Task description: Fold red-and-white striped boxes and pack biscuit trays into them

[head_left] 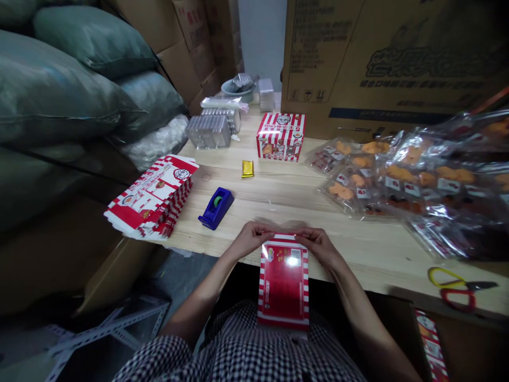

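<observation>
A red-and-white striped carton (283,286) hangs over the table's front edge, against my checked clothing. Its large red panel faces up and catches the light. My left hand (254,237) pinches the carton's far left corner, while the far right corner is between the fingers of my right hand (318,244). Whether the carton is flat or opened out I cannot tell. Left of my hands lies a blue tape dispenser (217,208) with a green core. Farther back are a small gold packet (247,168) and a made-up striped box (280,137).
Flat striped cartons (153,196) are stacked at the table's left edge. Clear plastic trays (209,131) stand behind them. Several clear packs with orange pieces (401,180) spread over the right side. Scissors (463,286) lie near the front right edge. A large cardboard box (382,63) closes the back.
</observation>
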A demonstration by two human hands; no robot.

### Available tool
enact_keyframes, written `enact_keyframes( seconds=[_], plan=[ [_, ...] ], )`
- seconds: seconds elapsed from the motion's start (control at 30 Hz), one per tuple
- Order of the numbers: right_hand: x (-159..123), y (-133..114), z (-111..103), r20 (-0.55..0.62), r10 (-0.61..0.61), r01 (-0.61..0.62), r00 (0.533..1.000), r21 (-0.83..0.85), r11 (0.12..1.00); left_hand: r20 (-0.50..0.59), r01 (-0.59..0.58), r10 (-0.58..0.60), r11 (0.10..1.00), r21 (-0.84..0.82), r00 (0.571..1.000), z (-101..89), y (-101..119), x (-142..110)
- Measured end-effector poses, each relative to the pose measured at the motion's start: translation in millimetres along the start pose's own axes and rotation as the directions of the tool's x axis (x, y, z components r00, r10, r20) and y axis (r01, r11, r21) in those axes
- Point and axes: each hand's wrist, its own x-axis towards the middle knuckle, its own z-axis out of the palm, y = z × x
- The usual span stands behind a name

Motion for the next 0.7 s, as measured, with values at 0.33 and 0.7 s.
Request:
enact_keyframes(
  seconds=[0.33, 0.7],
  plan=[
    [-7, 11, -6, -0.018, 0.019, -0.019, 1.000, -0.018, 1.000, 0.011, -0.001, 0.000, 0.992, 0.124, 1.000, 3.1, -8, 3],
    [-44, 21, -13, 0.047, -0.042, 0.047, 0.998, -0.100, 0.994, 0.180, -0.083, 0.043, 0.972, 0.221, 0.983, 3.1, 19, -32]
  ],
)
